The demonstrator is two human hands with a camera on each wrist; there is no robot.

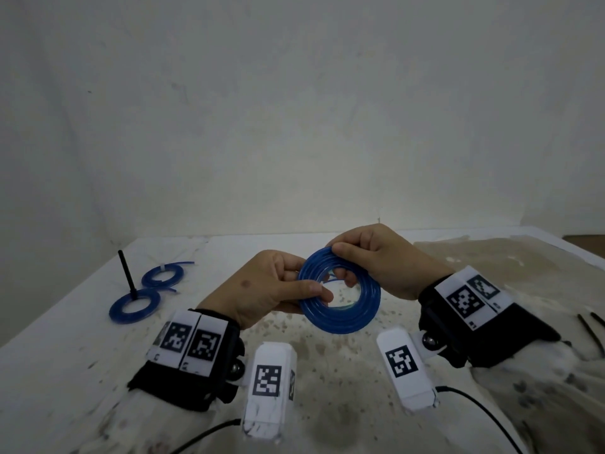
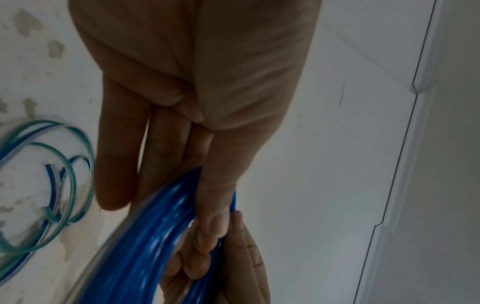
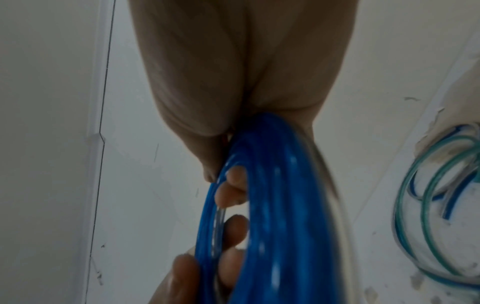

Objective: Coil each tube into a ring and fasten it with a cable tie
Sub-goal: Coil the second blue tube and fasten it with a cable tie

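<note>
A blue tube coiled into a ring (image 1: 340,291) is held up over the table between both hands. My left hand (image 1: 311,285) pinches the ring's left side, thumb on top and fingers behind. My right hand (image 1: 342,263) grips the upper right side, with the thumb on the rim and the fingers curled through the hole. In the left wrist view the coil (image 2: 161,236) runs under my thumb. In the right wrist view the coil (image 3: 267,205) fills the middle. No cable tie shows on this ring.
Two tied blue rings lie at the left: the farther ring (image 1: 163,274) and the nearer ring (image 1: 134,305), which has a black cable tie (image 1: 127,273) sticking up. Loose black cable ties (image 1: 589,326) lie at the right. Loose tube loops (image 2: 52,185) lie on the stained table (image 1: 327,371).
</note>
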